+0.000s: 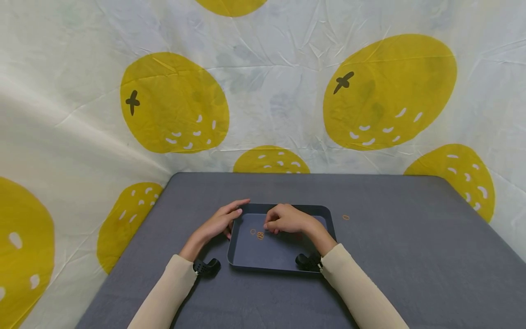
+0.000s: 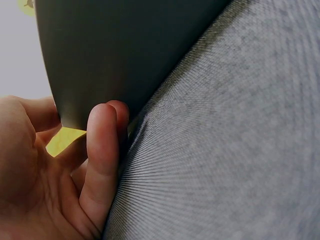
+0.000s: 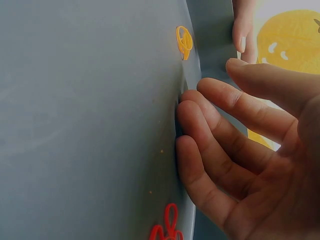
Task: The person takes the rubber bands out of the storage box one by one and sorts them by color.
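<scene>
A dark shallow tray [image 1: 263, 260] lies on the table. My left hand [image 1: 219, 223] holds its far left corner, thumb at the rim and other fingers along the outer wall [image 2: 125, 55]. Over the tray floor, my right hand [image 1: 287, 219] has bent fingers, with fingertips [image 3: 190, 150] at the floor and the thumb apart from them. Nothing shows between them. Left of this hand lie a few orange rubber bands [image 1: 260, 236], which look yellow-orange [image 3: 184, 42] in the right wrist view. Red rubber bands [image 3: 171, 220] lie near its little-finger side, mostly hidden by the wrist in the head view.
One loose orange rubber band [image 1: 346, 217] lies on the grey tablecloth [image 1: 390, 256] to the right of the tray. A pale curtain [image 1: 279, 91] with yellow fruit prints hangs behind and left of the table. Each wrist wears a black camera [image 1: 207, 268].
</scene>
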Tool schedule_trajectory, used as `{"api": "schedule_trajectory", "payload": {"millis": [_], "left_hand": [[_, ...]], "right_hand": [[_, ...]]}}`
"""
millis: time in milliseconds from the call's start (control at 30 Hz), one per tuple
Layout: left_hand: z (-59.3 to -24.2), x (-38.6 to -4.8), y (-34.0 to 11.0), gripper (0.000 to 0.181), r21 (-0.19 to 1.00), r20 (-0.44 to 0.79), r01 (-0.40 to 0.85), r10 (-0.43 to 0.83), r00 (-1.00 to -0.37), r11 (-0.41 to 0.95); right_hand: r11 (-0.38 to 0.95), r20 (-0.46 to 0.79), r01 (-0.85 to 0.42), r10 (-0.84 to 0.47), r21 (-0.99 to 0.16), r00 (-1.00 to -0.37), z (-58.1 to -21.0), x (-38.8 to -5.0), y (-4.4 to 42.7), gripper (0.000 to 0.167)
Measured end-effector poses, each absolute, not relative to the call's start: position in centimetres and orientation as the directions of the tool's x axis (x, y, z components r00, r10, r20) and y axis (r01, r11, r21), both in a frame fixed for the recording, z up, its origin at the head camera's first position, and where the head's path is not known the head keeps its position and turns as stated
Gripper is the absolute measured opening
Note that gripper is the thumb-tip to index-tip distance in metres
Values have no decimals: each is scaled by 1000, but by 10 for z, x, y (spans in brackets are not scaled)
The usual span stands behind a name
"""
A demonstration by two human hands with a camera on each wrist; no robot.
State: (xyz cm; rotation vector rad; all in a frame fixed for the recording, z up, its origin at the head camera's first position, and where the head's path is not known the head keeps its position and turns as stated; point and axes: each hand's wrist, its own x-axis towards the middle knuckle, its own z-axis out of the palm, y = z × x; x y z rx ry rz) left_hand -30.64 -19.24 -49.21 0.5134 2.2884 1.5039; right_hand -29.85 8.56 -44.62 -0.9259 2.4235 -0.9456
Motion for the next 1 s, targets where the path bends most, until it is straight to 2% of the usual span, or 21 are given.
{"api": "schedule_trajectory", "payload": {"millis": [733,1000], "left_hand": [[-491,-307,-190,46,923,-109,87,471,-875,375],[-491,-308,-190,47,925,-101,92,471,-876,369]], "right_hand": [[562,-116,-429,-691,-707,-714,-446,-301,87,17],[548,-101,-442,-701,-710,-706,-445,-301,86,10]]}}
